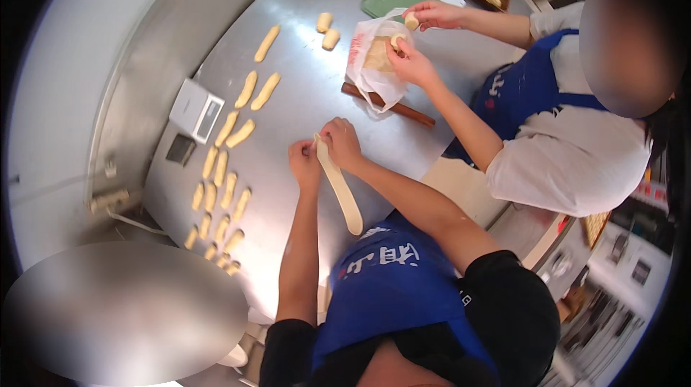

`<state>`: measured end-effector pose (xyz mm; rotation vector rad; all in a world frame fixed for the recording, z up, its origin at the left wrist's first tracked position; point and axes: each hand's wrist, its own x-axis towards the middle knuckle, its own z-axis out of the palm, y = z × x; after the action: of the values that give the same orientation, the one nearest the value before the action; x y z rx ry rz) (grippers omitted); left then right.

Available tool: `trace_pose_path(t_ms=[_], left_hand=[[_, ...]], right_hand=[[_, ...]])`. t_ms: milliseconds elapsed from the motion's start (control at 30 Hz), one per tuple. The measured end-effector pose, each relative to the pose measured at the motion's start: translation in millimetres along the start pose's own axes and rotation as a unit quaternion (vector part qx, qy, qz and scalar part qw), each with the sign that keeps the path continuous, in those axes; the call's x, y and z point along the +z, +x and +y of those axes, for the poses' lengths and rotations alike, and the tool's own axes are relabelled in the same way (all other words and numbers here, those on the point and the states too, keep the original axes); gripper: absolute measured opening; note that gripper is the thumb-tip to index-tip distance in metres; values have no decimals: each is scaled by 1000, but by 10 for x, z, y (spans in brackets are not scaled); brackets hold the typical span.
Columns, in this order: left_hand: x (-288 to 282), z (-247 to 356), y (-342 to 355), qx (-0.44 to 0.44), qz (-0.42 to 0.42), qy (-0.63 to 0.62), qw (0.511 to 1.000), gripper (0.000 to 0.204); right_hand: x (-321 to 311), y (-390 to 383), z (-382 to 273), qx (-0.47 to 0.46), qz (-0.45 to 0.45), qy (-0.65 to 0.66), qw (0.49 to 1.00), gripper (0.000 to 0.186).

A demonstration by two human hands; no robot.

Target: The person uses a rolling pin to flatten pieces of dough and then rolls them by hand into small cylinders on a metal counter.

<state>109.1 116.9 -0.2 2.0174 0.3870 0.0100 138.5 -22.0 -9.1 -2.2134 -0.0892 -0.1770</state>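
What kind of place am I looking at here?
Probably a bakery or some other working kitchen. A flattened dough strip and rows of dough pieces lie at a metal table, with a rolling pin and a small scale on it.

Workroom interior: metal worktable [302, 96] set along a pale wall [54, 128].
One table, broad, smooth grey top, edges bowed by the lens; white glare of light reflected on its far end and near edge. One metal panel [155, 63], upright, between wall and table. One white cable [137, 224], low on the left, beside the table. One second metal bench [520, 227], lower right. Parallel bars [599, 326], far right, blurred toward the rim, possibly a rack.
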Motion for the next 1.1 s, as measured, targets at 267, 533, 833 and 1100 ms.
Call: trace_pose_path(t_ms=[267,533,833,1100], left_hand=[[-845,230,-846,-15,-176,-152,973,10],[-1588,1493,-854,57,-172,-235,955,18],[-1630,1645,-532,336,7,-33,941,20],[-325,-541,-1481,372,-89,252,889,33]], right_hand=[[-1166,-665,-434,168,-264,297,902,7],[-2339,-111,-1758,-22,-285,184,940,15],[-1942,146,-1871,-295,-62,-8,953,16],[-921,-1734,57,-227,-123,-208,943,39]])
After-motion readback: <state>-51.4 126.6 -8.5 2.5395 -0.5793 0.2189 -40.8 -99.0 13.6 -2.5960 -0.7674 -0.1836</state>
